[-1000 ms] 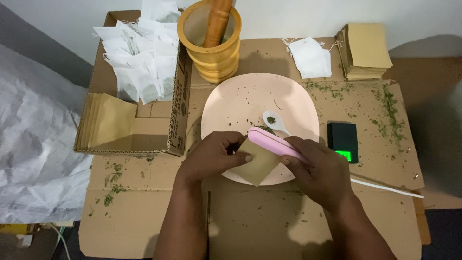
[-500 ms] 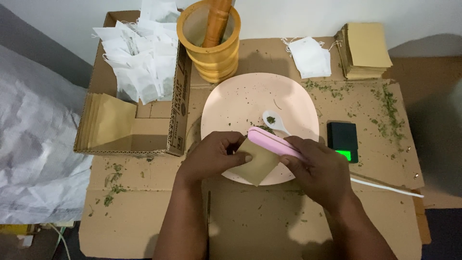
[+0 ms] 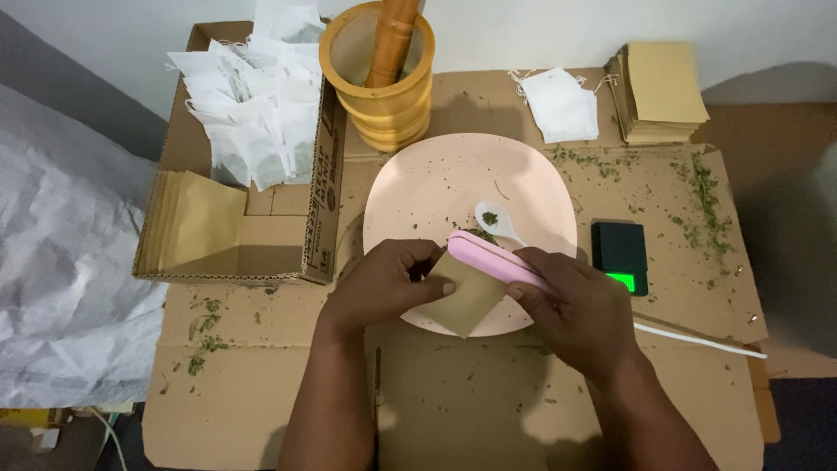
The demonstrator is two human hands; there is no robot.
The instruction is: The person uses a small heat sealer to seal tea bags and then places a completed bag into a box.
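Note:
My left hand (image 3: 384, 283) pinches a small brown paper pouch (image 3: 462, 296) over the near rim of a pale pink plate (image 3: 436, 183). My right hand (image 3: 571, 305) grips a pink handheld sealer (image 3: 493, 256), which is clamped across the pouch's top edge. A white spoon (image 3: 499, 217) with a little green herb lies on the plate just beyond the sealer. Bits of dried herb are scattered over the plate.
A cardboard box (image 3: 179, 157) at left holds white tea bags (image 3: 253, 96) and brown pouches (image 3: 196, 218). A yellow mortar with pestle (image 3: 384, 74) stands behind the plate. More tea bags (image 3: 562, 103), a brown pouch stack (image 3: 661, 92), a black scale (image 3: 621, 255) and a white cable (image 3: 697, 338) lie right.

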